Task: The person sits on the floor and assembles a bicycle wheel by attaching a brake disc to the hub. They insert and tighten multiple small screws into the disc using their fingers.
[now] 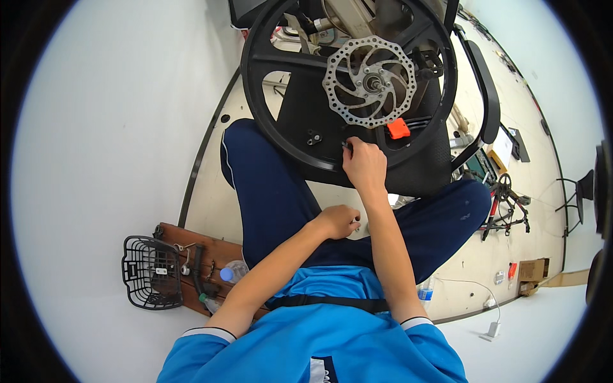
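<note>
A black spoked wheel [253, 83] lies over a black chair seat [424, 169] in front of me. A silver brake disc rotor [370, 82] is fixed at its hub. At the near rim, my right hand [365, 167] is closed, pinching a small dark part [347, 146] whose kind I cannot tell. Above my lap, my left hand [340, 222] is curled closed, with a tiny light glint at its fingertips; what it holds is too small to name. Between spokes, left of my right hand, sits a small black part [314, 137]. An orange block [398, 128] lies right of the hand.
Left of my leg, a brown wooden board [227, 242] carries a black wire basket [152, 273] and a plastic bottle [234, 272]. On the right floor stand a red-and-black bike frame [504, 204] and a cardboard box [533, 269]. The chair's armrest [488, 96] rises beside the wheel.
</note>
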The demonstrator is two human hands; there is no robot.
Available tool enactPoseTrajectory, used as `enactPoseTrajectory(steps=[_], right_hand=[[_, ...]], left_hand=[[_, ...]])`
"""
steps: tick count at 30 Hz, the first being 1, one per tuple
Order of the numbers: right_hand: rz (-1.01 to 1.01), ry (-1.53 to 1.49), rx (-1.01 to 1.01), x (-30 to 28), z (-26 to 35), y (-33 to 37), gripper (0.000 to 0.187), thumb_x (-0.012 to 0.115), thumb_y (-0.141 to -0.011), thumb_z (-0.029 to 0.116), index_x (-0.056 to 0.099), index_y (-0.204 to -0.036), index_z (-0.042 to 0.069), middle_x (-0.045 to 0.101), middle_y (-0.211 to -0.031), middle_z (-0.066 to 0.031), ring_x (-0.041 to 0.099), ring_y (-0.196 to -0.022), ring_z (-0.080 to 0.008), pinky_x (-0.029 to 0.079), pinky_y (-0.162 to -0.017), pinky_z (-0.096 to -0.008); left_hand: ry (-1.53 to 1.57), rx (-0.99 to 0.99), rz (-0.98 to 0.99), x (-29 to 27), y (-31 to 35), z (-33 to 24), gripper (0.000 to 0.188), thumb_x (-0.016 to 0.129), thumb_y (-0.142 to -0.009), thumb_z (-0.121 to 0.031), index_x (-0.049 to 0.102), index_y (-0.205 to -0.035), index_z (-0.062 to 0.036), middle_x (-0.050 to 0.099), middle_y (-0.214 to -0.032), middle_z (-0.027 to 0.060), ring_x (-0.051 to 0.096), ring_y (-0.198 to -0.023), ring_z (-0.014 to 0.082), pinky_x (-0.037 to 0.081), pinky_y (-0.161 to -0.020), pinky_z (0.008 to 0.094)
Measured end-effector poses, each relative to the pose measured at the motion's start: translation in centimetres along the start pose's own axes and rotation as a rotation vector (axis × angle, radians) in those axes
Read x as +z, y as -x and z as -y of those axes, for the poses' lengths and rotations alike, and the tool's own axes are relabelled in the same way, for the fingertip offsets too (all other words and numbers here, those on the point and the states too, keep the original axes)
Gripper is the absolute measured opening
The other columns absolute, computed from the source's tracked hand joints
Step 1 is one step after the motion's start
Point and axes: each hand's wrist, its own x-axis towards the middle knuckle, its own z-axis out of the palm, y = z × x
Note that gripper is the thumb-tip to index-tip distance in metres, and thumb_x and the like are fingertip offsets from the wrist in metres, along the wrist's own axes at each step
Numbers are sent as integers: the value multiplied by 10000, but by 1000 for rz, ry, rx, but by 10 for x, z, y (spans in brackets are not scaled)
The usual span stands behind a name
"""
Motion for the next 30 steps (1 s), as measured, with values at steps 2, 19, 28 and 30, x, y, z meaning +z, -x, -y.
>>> enactPoseTrajectory(steps=[2,19,28,30], right_hand=[[27,57,29,2,3,-1,224,729,-830,166,724,-1006,27,696,-746,-179,699,-744,-366,553,-654,-453],[-112,-920,162,-126,5,50,298,493,-1077,176,704,-1035,-30,463,-685,44,398,-589,-46,320,-535,-209],[-451,-991,32,-109,37,-8,212,559,-1044,88,679,-1089,-80,717,-884,-116,687,-752,-127,559,-710,-243],[-467,-990,-11,-103,40,-23,177,587,-1022,60,686,-1077,-76,723,-862,-107,693,-741,-123,558,-700,-237]], left_hand=[[-20,12,-1,0,2,-5,289,636,-944,-260,700,-1095,-22,714,-1023,205,674,-967,390,528,-857,455],[345,325,-730,-100,47,-78,110,746,-857,-89,742,-936,-13,702,-825,109,650,-660,190,517,-620,298],[-6,447,-1208,-193,31,-83,177,792,-798,-42,745,-968,-33,690,-869,67,635,-656,146,486,-582,262],[-137,509,-1242,-208,17,-76,215,803,-780,-52,744,-985,-34,670,-909,71,639,-726,181,499,-611,299]])
